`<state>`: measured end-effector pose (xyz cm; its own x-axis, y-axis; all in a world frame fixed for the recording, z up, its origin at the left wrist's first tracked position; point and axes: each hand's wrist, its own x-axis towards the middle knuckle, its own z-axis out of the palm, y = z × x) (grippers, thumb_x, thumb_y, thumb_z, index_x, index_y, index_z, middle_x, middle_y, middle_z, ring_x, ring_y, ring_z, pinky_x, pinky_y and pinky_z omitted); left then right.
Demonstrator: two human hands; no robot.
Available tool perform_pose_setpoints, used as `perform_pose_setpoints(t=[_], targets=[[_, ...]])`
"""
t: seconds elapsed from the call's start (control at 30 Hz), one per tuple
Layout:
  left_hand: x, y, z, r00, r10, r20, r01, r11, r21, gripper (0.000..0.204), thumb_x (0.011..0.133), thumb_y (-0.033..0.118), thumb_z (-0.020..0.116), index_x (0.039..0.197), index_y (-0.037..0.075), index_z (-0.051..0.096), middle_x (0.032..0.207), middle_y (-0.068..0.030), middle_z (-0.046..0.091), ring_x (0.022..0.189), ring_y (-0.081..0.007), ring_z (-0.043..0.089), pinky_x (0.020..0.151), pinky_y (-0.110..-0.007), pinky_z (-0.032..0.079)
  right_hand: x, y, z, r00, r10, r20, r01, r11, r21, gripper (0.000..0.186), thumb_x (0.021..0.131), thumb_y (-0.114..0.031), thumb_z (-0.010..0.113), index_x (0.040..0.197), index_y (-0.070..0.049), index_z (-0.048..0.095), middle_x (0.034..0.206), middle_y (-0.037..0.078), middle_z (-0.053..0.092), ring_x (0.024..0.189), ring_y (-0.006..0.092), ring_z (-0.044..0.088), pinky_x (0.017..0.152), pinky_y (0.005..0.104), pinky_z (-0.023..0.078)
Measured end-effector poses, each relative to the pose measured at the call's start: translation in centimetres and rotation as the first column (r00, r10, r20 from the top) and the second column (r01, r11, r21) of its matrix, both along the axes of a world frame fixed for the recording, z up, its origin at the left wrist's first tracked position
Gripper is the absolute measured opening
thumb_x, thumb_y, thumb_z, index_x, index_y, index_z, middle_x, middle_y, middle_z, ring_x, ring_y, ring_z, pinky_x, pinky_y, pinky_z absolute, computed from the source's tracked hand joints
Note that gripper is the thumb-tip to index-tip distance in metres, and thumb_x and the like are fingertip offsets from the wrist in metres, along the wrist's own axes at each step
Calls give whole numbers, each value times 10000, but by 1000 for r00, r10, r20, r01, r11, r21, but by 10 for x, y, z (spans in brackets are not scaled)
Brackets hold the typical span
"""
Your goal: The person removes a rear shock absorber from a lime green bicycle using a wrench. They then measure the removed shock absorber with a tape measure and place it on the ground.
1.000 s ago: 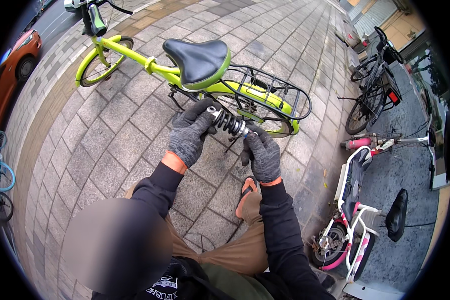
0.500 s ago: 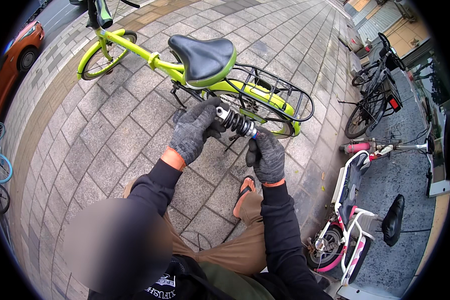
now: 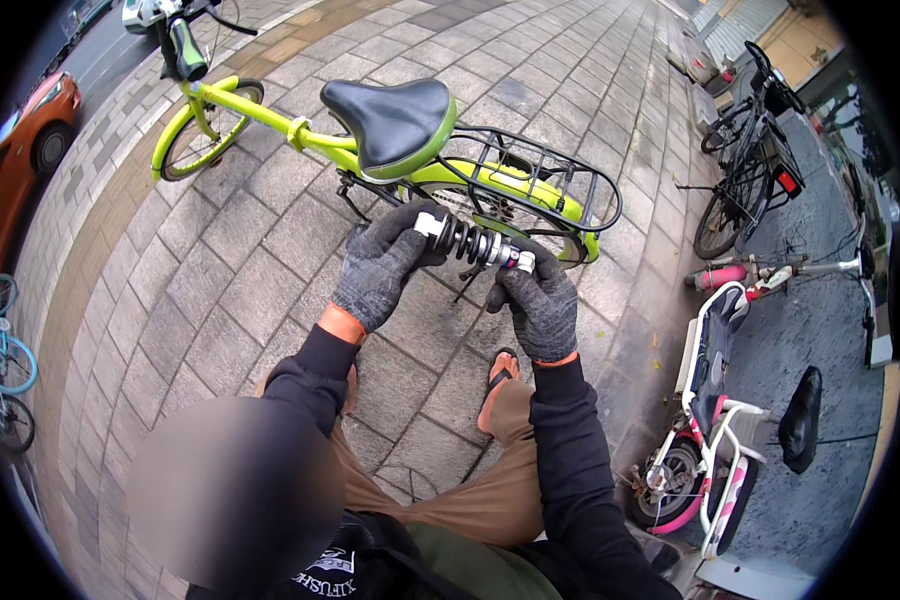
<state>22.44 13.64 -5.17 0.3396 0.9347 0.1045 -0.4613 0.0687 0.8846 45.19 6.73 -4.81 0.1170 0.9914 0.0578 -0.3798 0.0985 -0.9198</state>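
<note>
Lime bicycle (image 3: 395, 130) behind the shock absorber (image 3: 467, 240)

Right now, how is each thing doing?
Shock absorber, held up
Left hand, closed on its left end
Right hand, closed on its right end
Green bicycle, standing upright
Black bicycle, standing upright
Pink-and-white scooter, standing
Blue bicycle, standing
Orange car, partly out of view

Head-worn fisheye view — looking down from above, hands (image 3: 378, 272) (image 3: 544, 310) near, pavement (image 3: 240, 300) farther below
</note>
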Motion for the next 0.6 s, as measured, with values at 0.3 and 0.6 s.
perform_pose_setpoints(t=[0.3, 0.6], targets=[[1, 3, -5, 995, 86, -53, -82, 994, 66, 455, 1056, 239, 609, 1448, 25, 524, 1339, -126, 626, 1168, -234, 650, 963, -405, 592, 6, 4, 1, 998, 42, 42, -40, 998, -58, 431, 933, 34, 702, 1349, 9, 594, 1022, 145, 710, 800, 233, 735, 680, 339, 622], [35, 3, -40, 934, 140, 327, 0, 919, -393, 398, 1055, 331, 597, 1359, 74, 612, 1269, -109, 679, 1155, -256, 666, 1020, -455, 570, 4, -11, 9, 995, -20, 96, 21, 1000, -8, 404, 919, 14, 703, 1311, 22, 604, 958, 112, 712, 754, 180, 698, 670, 317, 601]])
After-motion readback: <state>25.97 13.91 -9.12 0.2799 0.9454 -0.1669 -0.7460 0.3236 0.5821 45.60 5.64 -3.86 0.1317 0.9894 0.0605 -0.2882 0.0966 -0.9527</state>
